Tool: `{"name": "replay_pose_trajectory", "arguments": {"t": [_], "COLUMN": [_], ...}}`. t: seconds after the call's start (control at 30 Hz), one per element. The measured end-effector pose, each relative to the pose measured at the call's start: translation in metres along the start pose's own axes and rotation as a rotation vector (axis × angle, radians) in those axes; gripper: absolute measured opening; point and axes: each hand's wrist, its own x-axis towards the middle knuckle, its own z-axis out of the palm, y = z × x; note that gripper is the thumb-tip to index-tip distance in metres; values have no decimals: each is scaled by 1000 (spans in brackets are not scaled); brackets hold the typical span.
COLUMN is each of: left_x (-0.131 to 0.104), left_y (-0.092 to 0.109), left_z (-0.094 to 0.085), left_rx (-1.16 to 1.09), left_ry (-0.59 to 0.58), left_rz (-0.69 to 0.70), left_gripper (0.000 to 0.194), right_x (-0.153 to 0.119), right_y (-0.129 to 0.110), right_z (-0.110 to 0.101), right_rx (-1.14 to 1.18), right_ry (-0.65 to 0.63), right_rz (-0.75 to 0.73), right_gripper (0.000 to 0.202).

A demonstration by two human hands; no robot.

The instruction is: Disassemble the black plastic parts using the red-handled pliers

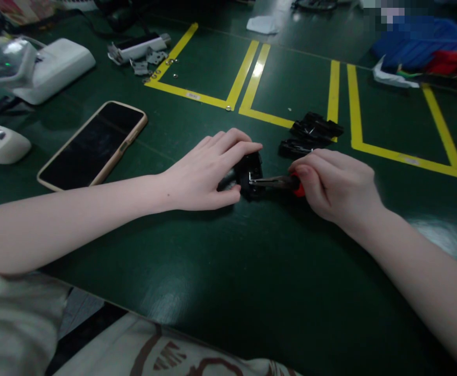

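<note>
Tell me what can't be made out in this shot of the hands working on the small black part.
- Head view: black part, near side hidden under the left hand.
- Tool: red handle mostly hidden inside the right hand; tip too dark to identify.
- Pile of black pieces: too dim to count.
- Blue bin: blurred.

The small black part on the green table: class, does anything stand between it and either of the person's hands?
Nothing visible does. The left hand rests directly on the small black part, and the right hand holds red-handled pliers whose tip already meets it. The pile of black parts lies behind, apart.
</note>
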Motion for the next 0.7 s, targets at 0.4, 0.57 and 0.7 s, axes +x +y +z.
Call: {"name": "replay_pose_trajectory", "arguments": {"t": [0.4, 0.57, 0.7], "left_x": [2, 3, 5], "left_y": [2, 0, -1], "left_z": [3, 3, 2], "left_rx": [-84, -92, -113], "left_ry": [-73, -82, -90], "left_rz": [81, 99, 84], "left_gripper": [64, 63, 61], "right_x": [3, 3, 4], "right_y": [-2, -4, -4], "right_z": [1, 1, 1], "right_rx": [7, 5, 27], "right_ry": [17, -10, -26], "right_rz": [-46, -45, -18], "right_gripper": [29, 29, 30]}}
